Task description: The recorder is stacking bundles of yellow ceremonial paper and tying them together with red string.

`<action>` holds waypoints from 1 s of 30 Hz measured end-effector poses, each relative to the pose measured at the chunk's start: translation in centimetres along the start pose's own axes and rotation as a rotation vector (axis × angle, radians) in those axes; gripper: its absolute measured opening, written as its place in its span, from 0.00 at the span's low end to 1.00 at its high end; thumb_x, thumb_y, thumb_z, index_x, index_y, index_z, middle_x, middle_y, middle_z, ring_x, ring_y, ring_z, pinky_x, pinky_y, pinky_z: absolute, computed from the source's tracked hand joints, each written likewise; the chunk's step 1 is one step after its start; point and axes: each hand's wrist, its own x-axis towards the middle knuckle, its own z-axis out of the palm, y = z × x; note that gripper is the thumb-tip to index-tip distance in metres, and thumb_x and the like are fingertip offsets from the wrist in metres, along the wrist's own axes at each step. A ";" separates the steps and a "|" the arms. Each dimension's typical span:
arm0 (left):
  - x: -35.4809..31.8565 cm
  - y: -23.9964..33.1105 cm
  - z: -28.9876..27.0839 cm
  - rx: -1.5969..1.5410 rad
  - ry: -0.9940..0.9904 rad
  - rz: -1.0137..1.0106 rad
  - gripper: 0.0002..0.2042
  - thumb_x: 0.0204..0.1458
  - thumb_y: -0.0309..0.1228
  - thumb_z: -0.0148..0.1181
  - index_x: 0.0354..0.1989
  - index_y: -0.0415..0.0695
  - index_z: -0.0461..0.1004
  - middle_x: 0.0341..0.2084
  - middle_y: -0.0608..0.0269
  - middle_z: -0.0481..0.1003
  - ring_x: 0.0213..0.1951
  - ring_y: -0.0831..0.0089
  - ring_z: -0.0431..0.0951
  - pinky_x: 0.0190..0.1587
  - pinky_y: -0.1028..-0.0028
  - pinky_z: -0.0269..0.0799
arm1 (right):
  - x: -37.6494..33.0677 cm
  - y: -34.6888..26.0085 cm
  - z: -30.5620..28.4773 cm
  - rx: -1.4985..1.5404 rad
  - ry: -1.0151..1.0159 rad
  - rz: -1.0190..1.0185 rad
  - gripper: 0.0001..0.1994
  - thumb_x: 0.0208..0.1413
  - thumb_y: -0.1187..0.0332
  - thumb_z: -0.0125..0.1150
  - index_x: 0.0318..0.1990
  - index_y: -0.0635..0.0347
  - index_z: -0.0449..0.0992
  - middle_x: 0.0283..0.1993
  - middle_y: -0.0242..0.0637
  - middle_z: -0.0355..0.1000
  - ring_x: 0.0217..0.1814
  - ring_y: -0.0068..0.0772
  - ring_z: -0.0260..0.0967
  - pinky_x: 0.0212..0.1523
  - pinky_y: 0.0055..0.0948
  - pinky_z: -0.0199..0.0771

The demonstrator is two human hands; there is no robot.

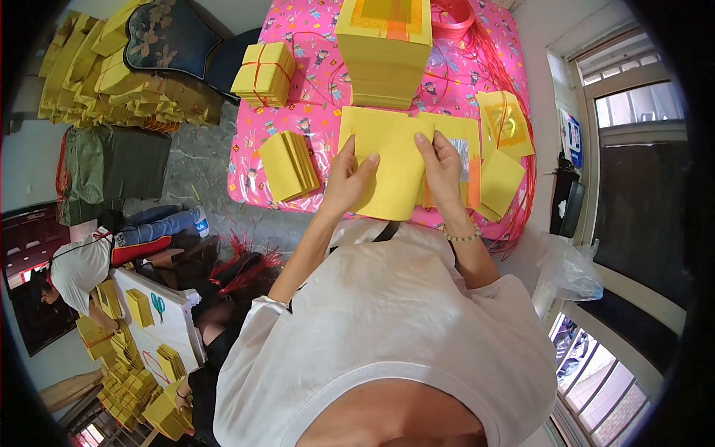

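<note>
My left hand and my right hand both grip a stack of yellow paper sheets, held over the near edge of a table with a pink patterned cloth. A tall pile of yellow paper with an orange-and-gold top sheet stands just beyond the held stack. A fanned yellow bundle lies left of my left hand. Loose yellow sheets, one with a foil square, lie to the right.
A tied yellow bundle with red string sits at the table's far left. Red strings trail along the right edge. Lower left, another person works at a white table with yellow stacks and scissors. Windows are right.
</note>
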 end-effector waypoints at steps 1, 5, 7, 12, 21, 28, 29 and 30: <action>-0.1 0.1 -0.1 0.001 -0.001 0.000 0.21 0.57 0.25 0.51 0.59 0.36 0.57 0.45 0.64 0.72 0.43 0.81 0.71 0.43 0.80 0.66 | 0.2 0.1 -0.5 0.001 0.001 0.000 0.10 0.61 0.66 0.53 0.42 0.65 0.73 0.36 0.27 0.73 0.35 0.11 0.65 0.36 0.16 0.66; -0.5 -0.2 -0.9 0.045 -0.023 -0.080 0.21 0.57 0.25 0.50 0.59 0.36 0.57 0.45 0.63 0.71 0.44 0.79 0.71 0.44 0.79 0.66 | 0.9 1.1 -1.6 -0.048 -0.028 0.016 0.10 0.60 0.66 0.54 0.40 0.65 0.74 0.34 0.26 0.73 0.34 0.11 0.65 0.35 0.15 0.66; -0.6 -0.3 -1.3 0.049 -0.002 -0.114 0.21 0.57 0.24 0.50 0.59 0.36 0.57 0.46 0.62 0.71 0.45 0.79 0.71 0.45 0.79 0.66 | 0.8 0.6 -1.0 -0.042 -0.039 0.011 0.10 0.60 0.66 0.55 0.39 0.65 0.74 0.33 0.26 0.73 0.34 0.11 0.66 0.34 0.15 0.67; -1.1 0.9 -1.7 -0.011 0.005 -0.116 0.21 0.58 0.24 0.49 0.60 0.37 0.55 0.46 0.60 0.71 0.46 0.77 0.71 0.47 0.76 0.67 | -0.4 -1.0 -0.3 -0.149 -0.193 0.262 0.12 0.58 0.64 0.56 0.41 0.66 0.75 0.35 0.31 0.75 0.33 0.15 0.71 0.29 0.18 0.73; -2.7 -0.3 -3.4 0.002 0.075 -0.096 0.24 0.58 0.23 0.47 0.63 0.38 0.52 0.50 0.57 0.69 0.50 0.74 0.70 0.50 0.74 0.66 | -1.1 1.2 0.3 -0.210 -0.368 0.416 0.14 0.58 0.62 0.57 0.43 0.66 0.76 0.32 0.30 0.76 0.26 0.13 0.70 0.21 0.15 0.67; -4.1 -0.7 -4.3 -0.033 0.219 -0.113 0.22 0.58 0.23 0.47 0.61 0.37 0.55 0.50 0.57 0.69 0.49 0.73 0.71 0.49 0.74 0.66 | -1.9 1.7 1.6 -0.356 -0.478 0.512 0.14 0.58 0.62 0.57 0.41 0.65 0.76 0.31 0.30 0.76 0.25 0.13 0.69 0.23 0.15 0.68; -4.4 -0.7 -4.4 0.002 0.225 -0.103 0.21 0.58 0.23 0.47 0.60 0.37 0.56 0.49 0.57 0.70 0.48 0.74 0.71 0.49 0.74 0.66 | -2.2 1.6 1.9 -0.337 -0.481 0.450 0.14 0.59 0.62 0.57 0.41 0.65 0.76 0.31 0.30 0.76 0.25 0.13 0.69 0.24 0.15 0.67; -4.6 -0.8 -4.5 0.037 0.231 -0.095 0.20 0.58 0.23 0.47 0.60 0.37 0.56 0.48 0.58 0.70 0.48 0.74 0.70 0.49 0.74 0.66 | -2.3 1.7 2.3 -0.316 -0.483 0.389 0.14 0.59 0.62 0.57 0.41 0.65 0.76 0.31 0.29 0.76 0.25 0.12 0.69 0.24 0.15 0.67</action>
